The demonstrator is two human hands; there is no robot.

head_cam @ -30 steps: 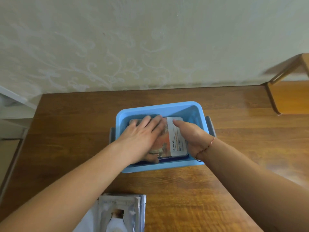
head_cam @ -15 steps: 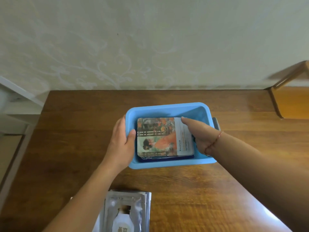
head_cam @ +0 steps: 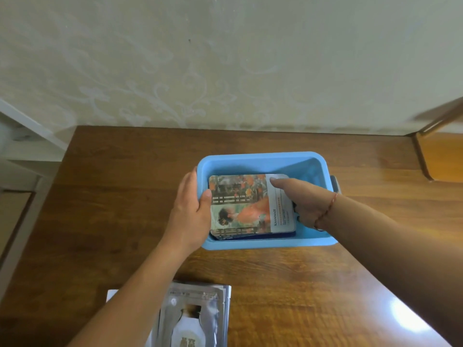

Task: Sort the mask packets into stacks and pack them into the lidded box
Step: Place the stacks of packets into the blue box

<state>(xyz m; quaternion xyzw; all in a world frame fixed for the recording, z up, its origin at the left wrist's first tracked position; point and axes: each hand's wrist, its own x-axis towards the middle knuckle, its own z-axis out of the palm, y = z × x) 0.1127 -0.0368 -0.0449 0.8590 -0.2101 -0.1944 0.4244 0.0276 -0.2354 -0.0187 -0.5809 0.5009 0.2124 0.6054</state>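
Head cam: blue box [head_cam: 263, 159] on wood counter [head_cam: 112, 209], lid not on. Stack of mask packets [head_cam: 245, 204] lies flat inside, top one w/ orange floral picture + white strip w/ text on right. Left hand [head_cam: 193, 211] grips box's left wall, fingers outside, thumb over rim touching stack edge. Right hand [head_cam: 303, 199] inside box at right, forefinger straight on top packet, other fingers hidden beside stack. Silver packets [head_cam: 198, 314] stacked near counter's front edge, well apart from box.

Left hand [head_cam: 191, 211] curled, thumb hooked inward, arm reaching from near left; right hand [head_cam: 304, 202] palm down, forefinger extended far-left.
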